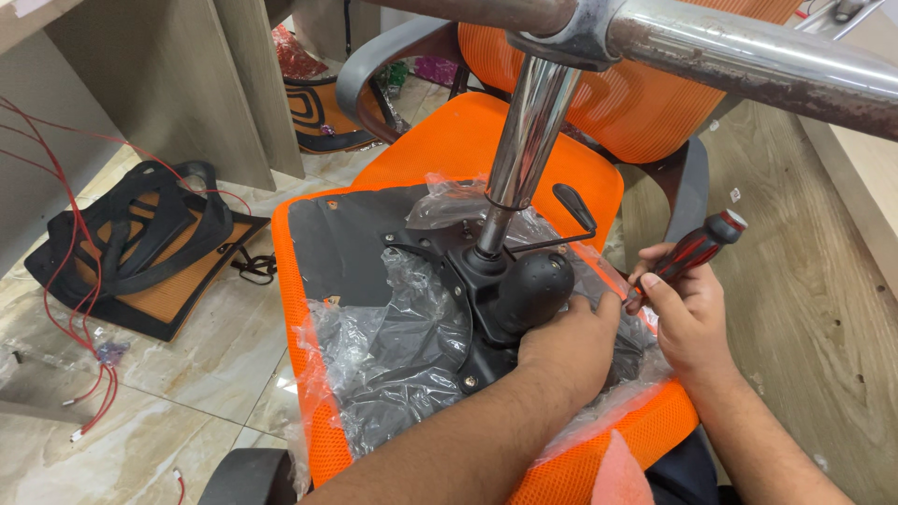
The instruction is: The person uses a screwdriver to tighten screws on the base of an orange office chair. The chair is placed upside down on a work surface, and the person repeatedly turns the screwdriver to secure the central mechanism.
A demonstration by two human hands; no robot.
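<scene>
Two hands work one upturned orange seat (449, 150): left hand (571, 346) rests open beside one black knob (535, 285); right hand (687, 313) grips one red-black screwdriver (697, 248).

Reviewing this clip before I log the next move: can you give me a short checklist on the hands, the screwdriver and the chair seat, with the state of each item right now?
1. Screwdriver gripped: ok, the right hand is closed around its red and black handle.
2. Tip seated on a screw: cannot tell, the tip is hidden behind the left hand.
3. Seat braced: ok, the left hand rests on the black mechanism plate of the upturned orange seat.
4. Plastic wrap clear of the plate: not ok, it lies crumpled over and around the plate.
5. Near screw in place: ok, its head shows on the plate.
6. Gas cylinder in the mechanism: ok, it stands in the hub.
</scene>
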